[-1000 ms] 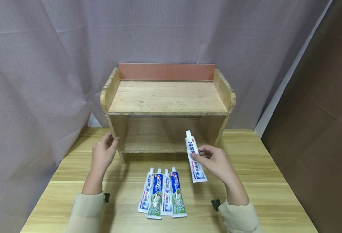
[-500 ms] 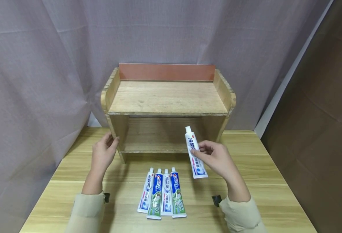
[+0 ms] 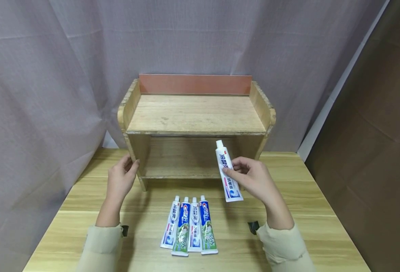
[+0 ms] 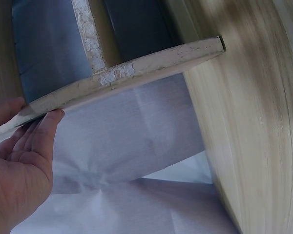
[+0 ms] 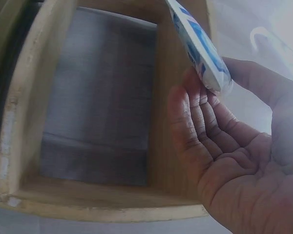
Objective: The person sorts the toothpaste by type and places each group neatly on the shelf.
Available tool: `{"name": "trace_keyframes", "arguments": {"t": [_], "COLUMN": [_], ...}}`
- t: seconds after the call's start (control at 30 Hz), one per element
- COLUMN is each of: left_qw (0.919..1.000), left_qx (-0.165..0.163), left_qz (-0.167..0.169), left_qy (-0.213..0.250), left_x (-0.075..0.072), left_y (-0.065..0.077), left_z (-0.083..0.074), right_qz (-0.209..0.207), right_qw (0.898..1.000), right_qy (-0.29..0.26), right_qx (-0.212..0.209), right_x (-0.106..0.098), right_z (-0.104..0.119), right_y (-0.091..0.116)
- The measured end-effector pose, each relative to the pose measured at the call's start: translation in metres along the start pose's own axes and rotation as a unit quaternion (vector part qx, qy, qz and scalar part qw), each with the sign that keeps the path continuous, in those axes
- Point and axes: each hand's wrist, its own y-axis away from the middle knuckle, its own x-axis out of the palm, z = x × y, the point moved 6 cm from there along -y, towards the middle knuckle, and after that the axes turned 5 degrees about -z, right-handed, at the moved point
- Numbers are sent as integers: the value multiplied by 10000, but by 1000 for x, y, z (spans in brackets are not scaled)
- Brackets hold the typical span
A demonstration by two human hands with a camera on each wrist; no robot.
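Note:
My right hand [image 3: 254,179] grips a white toothpaste tube [image 3: 222,155] between thumb and fingers, cap up and slightly tilted, in front of the shelf's lower level. In the right wrist view the tube [image 5: 200,46] shows edge-on between the thumb and fingertips. My left hand [image 3: 121,178] pinches the front edge of the left side panel [image 3: 131,149] of a small wooden shelf [image 3: 196,113]. The left wrist view has the thumb on one face of that panel [image 4: 161,59] and the fingers on the other.
Several toothpaste tubes lie side by side before the shelf, white ones [image 3: 195,226] alternating with blue-and-green ones [image 3: 208,230], caps toward the shelf. They rest on the wood-grain table [image 3: 322,226]. A grey curtain [image 3: 193,34] hangs behind; a brown sheet [image 3: 373,151] stands at right.
My right hand has raised the white toothpaste tube and carried it a little farther forward toward the shelf. The left hand and the tubes on the table stay put.

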Motion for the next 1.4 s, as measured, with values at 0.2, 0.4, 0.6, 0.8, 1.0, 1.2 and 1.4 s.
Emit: {"name": "trace_keyframes", "arguments": {"t": [0.2,0.4,0.6,0.8,1.0,1.2,1.4], "left_qw": [10000,9999,9998,9998,9998,9999,9998], "left_qx": [14,104,186,163,179,162,174], "left_qz": [7,-51,-74,-71,-43,-48,-86], "left_qy": [26,20,16,-13,-1,11,-13], "left_x": [1,0,-1,-1,0,0,-1], "left_y": [0,0,0,0,0,0,0], "left_z": [0,-1,-2,-1,-1,-1,-1], "right_qz": [-72,-114,-252,-287,-372,-451,-527], "right_qw": [9997,9996,9987,9984,9979,9969,9964], "right_qy": [117,75,52,-77,-125,-93,-53], "right_qx": [-198,-238,-436,-475,-509,-634,-665], "right_x": [-6,-11,-17,-19,-22,-26,-31], "right_z": [12,24,37,46,54,67,81], "right_y": [-7,-15,-24,-35,-46,-56,-70]}}
